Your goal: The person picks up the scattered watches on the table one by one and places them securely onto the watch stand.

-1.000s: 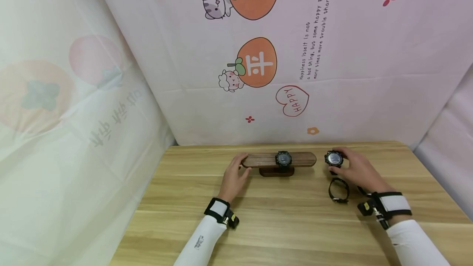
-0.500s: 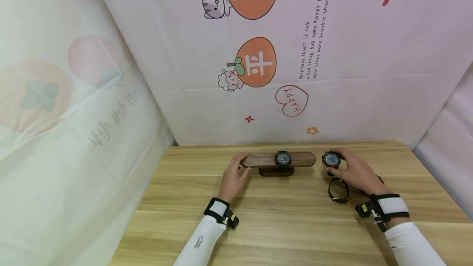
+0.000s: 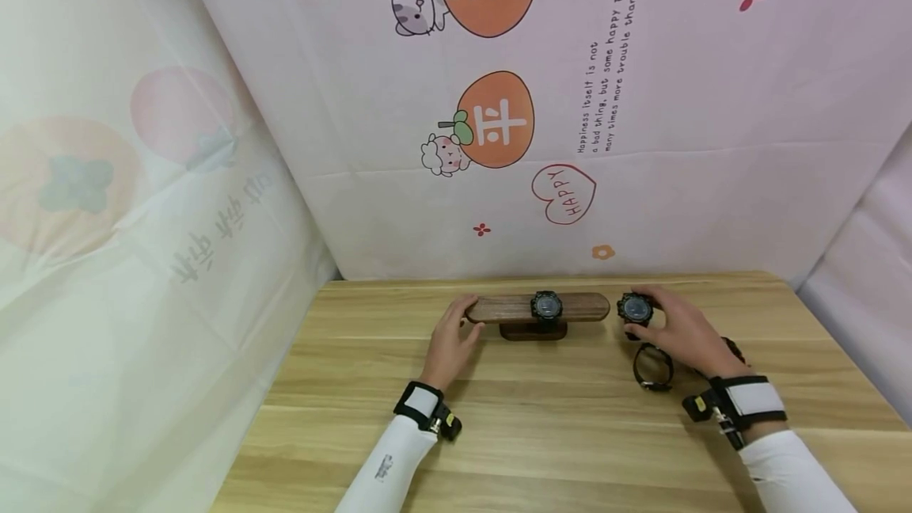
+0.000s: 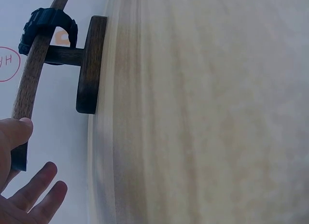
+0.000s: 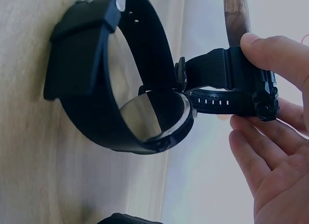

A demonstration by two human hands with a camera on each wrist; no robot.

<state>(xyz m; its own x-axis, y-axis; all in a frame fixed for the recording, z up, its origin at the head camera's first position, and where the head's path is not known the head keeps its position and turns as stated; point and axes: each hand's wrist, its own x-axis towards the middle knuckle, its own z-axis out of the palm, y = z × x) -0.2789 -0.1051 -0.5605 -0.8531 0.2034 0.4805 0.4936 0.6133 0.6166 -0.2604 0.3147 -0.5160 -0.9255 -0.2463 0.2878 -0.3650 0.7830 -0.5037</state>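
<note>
One watch (image 3: 635,309), pinched in our right grip (image 3: 684,332) just right of the stand (image 3: 509,309) our left grip (image 3: 449,345) pinches; we risk its strap (image 5: 207,72) snagging the loose watch (image 5: 96,118), the two being so near.

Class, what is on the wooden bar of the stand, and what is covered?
A dark watch loops round the bar; the left hand grips one end. The surface under both is covered.

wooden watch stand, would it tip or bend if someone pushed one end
The wooden stand could tip, since its bar extends past the short base on both sides. The thick, wood-grained bar probably stays stiff. The left hand gripping one end may steady it.
</note>
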